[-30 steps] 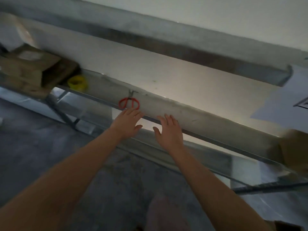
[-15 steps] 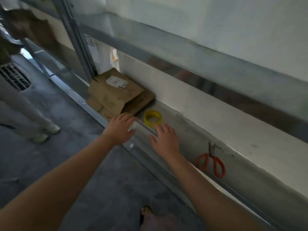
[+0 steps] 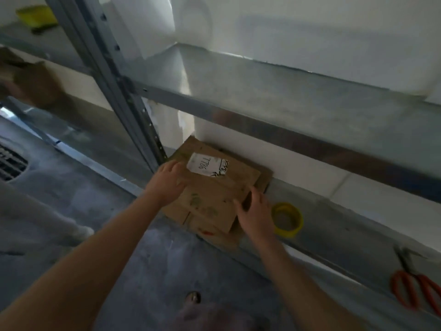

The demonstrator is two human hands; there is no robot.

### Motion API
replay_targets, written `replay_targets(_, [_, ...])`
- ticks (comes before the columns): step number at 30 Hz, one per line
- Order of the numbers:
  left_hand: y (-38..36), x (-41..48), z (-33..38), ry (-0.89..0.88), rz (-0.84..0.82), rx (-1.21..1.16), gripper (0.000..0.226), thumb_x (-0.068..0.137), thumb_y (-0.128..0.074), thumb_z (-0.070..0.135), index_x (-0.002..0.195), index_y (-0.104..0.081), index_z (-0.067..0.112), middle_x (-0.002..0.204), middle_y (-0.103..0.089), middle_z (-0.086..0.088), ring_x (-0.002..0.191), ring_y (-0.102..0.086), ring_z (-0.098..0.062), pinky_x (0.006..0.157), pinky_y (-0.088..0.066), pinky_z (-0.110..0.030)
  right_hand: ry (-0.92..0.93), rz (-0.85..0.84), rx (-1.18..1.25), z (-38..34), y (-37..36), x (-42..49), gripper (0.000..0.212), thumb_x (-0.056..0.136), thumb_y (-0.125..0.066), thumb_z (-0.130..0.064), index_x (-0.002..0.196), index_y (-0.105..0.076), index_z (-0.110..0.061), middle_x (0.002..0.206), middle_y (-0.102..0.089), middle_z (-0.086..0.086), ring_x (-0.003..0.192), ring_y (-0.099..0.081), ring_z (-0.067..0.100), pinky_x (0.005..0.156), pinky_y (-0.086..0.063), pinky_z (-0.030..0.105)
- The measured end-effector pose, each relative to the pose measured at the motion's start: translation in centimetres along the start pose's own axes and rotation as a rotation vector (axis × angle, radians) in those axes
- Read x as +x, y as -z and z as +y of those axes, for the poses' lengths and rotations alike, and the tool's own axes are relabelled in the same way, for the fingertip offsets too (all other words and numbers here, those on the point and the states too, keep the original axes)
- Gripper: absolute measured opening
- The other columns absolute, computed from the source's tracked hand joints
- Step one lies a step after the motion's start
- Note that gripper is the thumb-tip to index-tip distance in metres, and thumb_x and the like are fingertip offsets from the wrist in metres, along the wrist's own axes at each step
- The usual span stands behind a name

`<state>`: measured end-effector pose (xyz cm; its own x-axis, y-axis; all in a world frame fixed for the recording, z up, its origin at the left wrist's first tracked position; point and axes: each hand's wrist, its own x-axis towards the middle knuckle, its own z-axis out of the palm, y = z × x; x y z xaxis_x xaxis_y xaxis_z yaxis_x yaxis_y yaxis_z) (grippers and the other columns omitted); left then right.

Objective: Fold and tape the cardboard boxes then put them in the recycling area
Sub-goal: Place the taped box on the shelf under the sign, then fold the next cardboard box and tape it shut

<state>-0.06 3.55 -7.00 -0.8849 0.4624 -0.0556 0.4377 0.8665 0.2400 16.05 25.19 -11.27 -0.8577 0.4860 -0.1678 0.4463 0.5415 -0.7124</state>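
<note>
Both bare forearms reach up from 6 o'clock over the grey floor (image 3: 78,192) to the lower shelf (image 3: 334,235); at 4 o'clock on that shelf, well apart from the hands, lie red-handled scissors (image 3: 415,291), blades towards 11 o'clock; the right hand (image 3: 256,217) grips the 3 o'clock edge of the cardboard boxes (image 3: 214,197), thumb on the top sheet and fingers (image 3: 254,195) curled round the edge; the left hand (image 3: 167,185) holds the 9 o'clock edge, its fingers (image 3: 174,167) bent there, though blur hides how far they wrap; the boxes lie flattened and stacked at the shelf's left end, mid-frame, their near corner jutting past the shelf lip; a yellow tape roll (image 3: 287,219) lies flat just beside the right hand, at its 3 o'clock; a white label (image 3: 207,167) with handwriting sits on the top sheet towards 12 o'clock; a metal upright (image 3: 112,75) rises towards 11 o'clock, just beside the left hand; an upper shelf (image 3: 286,91) spans above the stack; at 8 o'clock stands another person's pale shoe (image 3: 82,231); far off at 11 o'clock a blurred yellow-green object (image 3: 35,16) rests on a higher shelf.
</note>
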Motion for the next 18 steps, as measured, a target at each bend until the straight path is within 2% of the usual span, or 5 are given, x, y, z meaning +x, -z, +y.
replay_targets(5, [-1.3,5.4,-1.6,0.004,-0.103,-0.152,0.071,0.093,-0.049,0.053,0.150,-0.023,0.018,0.157,-0.019,-0.013,0.144,-0.015,-0.035,0.118,-0.016,-0.049,-0.216,0.140,0.224,-2.5,-3.5,0.8,0.071,0.091,-0.058,-0.052,0.150,-0.021,-0.042,0.154,-0.034,0.002,0.138,-0.037,0.025,0.112,-0.037,0.046])
replay_targets(9, [-2.5,6.9,-2.6,0.032,-0.142,-0.128,0.080,0.092,-0.052,0.051,0.152,-0.014,0.017,0.160,-0.008,-0.017,0.148,0.000,-0.032,0.120,-0.002,-0.045,-0.314,0.164,0.192,-2.8,-4.7,1.6,0.065,0.097,-0.055,-0.044,0.153,-0.022,-0.036,0.153,-0.037,0.004,0.137,-0.039,0.027,0.111,-0.038,0.043])
replay_targets(11, [-2.9,7.5,-2.9,0.050,-0.178,-0.196,0.085,0.089,-0.059,0.049,0.153,-0.013,0.017,0.159,-0.011,-0.017,0.148,-0.005,-0.033,0.119,-0.008,-0.046,-0.343,0.166,0.140,-2.8,-4.9,2.3,0.065,0.098,-0.054,-0.042,0.154,-0.022,-0.033,0.152,-0.040,0.005,0.137,-0.039,0.029,0.111,-0.038,0.047])
replay_targets(15, [-3.3,8.1,-3.0,0.102,-0.241,-0.339,0.087,0.077,-0.074,0.048,0.145,-0.027,0.024,0.146,-0.033,-0.013,0.137,-0.029,-0.034,0.111,-0.030,-0.050,-0.398,0.210,0.154,-2.6,-5.1,3.2,0.067,0.097,-0.057,-0.031,0.154,-0.023,-0.031,0.149,-0.043,0.008,0.136,-0.040,0.031,0.110,-0.039,0.049])
replay_targets(18, [-3.5,8.0,-2.8,0.142,-0.289,-0.512,0.093,0.069,-0.081,0.048,0.143,-0.028,0.029,0.144,-0.028,-0.007,0.131,-0.036,-0.030,0.106,-0.038,-0.049,-0.426,0.241,0.295,-2.3,-4.4,2.8,0.080,0.088,-0.070,-0.036,0.154,-0.024,-0.032,0.149,-0.041,0.000,0.136,-0.041,0.024,0.110,-0.039,0.045])
